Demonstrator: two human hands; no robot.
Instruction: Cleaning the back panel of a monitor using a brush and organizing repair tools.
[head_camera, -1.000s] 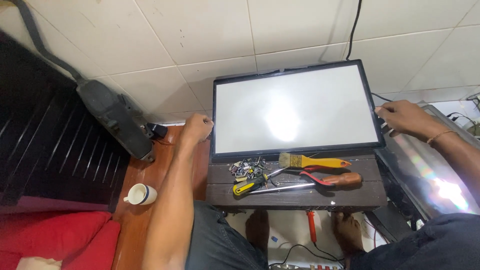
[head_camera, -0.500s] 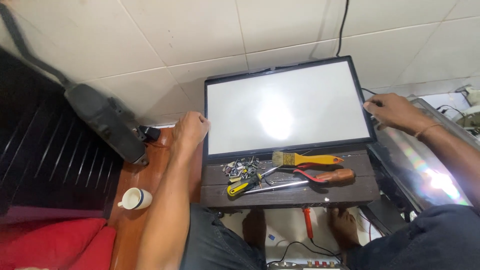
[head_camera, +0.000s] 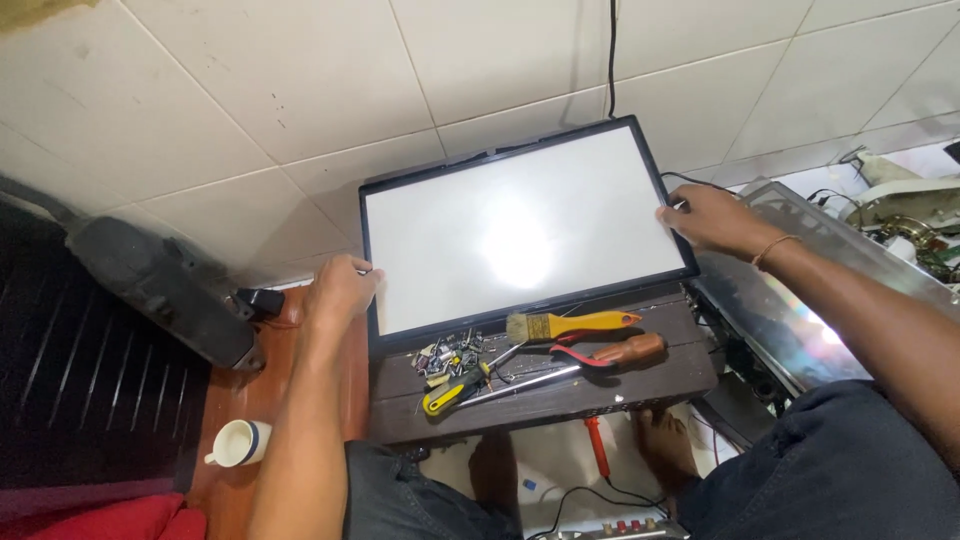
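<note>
Mid-frame, the left hand (head_camera: 340, 292) and right hand (head_camera: 712, 218) pinch the screen (head_camera: 520, 230) at its side edges, a thin, stiff, probably fragile panel best held by its frame

Single head view, worn on person's head, looks steeply down and forward toward tiled wall (head_camera: 250, 90). Close range: dark desk (head_camera: 540, 395) at centre, own forearms entering from below, floor visible at bottom edge. No second view.
</note>
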